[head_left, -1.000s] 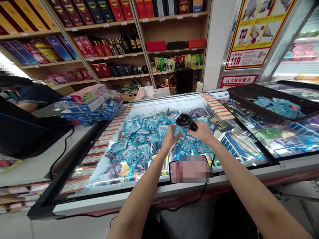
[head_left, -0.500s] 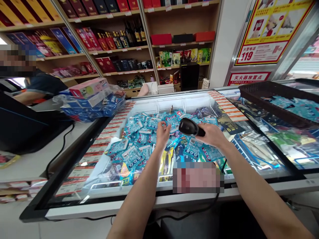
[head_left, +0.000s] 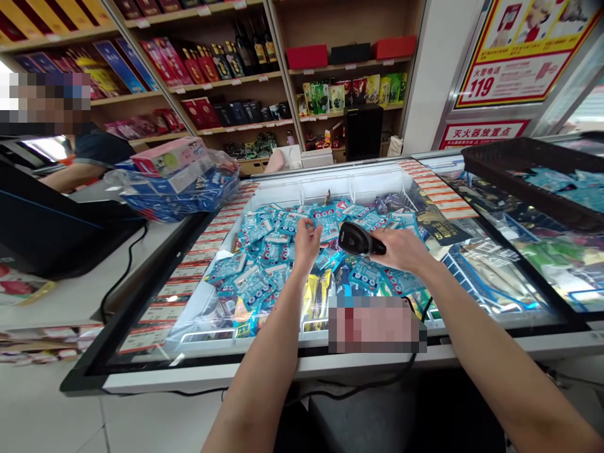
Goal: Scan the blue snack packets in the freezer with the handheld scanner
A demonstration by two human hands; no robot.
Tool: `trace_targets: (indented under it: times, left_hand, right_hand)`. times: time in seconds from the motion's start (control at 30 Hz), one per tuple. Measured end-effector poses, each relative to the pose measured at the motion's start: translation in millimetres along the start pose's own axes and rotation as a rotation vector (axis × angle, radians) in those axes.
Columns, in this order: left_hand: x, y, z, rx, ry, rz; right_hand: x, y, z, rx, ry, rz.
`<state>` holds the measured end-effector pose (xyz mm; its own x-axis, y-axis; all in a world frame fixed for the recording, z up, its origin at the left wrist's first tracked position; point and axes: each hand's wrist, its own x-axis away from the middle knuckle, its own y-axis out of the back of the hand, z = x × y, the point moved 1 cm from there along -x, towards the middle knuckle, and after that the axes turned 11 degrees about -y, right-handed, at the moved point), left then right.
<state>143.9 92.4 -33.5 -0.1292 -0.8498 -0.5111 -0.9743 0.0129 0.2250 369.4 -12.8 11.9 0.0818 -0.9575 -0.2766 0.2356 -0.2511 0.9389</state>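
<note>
My right hand [head_left: 401, 248] is wrapped round the handle of a black barcode scanner [head_left: 353, 239], its head pointing left. Just left of it, my left hand [head_left: 307, 242] has its fingers closed at the edge of a light-blue packet [head_left: 326, 220]. A barcode on this packet faces up, close to the scanner head. Below both hands lies a heap of similar blue packets [head_left: 255, 283] in a glass-topped chest freezer [head_left: 198, 377]. Yellow wrappers [head_left: 317, 292] show between my forearms.
A brown basket [head_left: 509, 179] with blue packets rests on the freezer at the right. Plastic-wrapped boxes [head_left: 174, 182] are stacked at the left, near a black monitor [head_left: 51, 214] and a person [head_left: 101, 148]. A blurred-out item [head_left: 377, 324] lies at the front edge. A black cable [head_left: 349, 393] hangs below.
The view has shifted slightly, so the freezer and shelves sit a little higher and further right. Both hands keep their holds, with the scanner and packet slightly closer together.
</note>
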Motion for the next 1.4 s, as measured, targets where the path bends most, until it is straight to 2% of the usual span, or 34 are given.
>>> trace_targets:
  times: [0.33,1.03,1.17,1.4]
  left_hand:
    - [1.3,-1.2,-0.8,-0.011,-0.015,0.000]
    - [4.4,-3.5,-3.5,-0.130,-0.035,0.008]
    - [6.0,-0.9,-8.2,-0.248,-0.074,0.005]
    - [5.7,12.9,-17.8,-0.699,-0.150,-0.057]
  right_hand:
    - [0.7,-1.2,0.3,0.033,0.014,0.022]
    - [1.5,-3.7,-2.8,0.103,0.071,-0.055]
    - [2.5,-1.1,-3.9,0.093,0.060,-0.072]
    - [5.7,5.3,-9.8,0.063,0.001,-0.133]
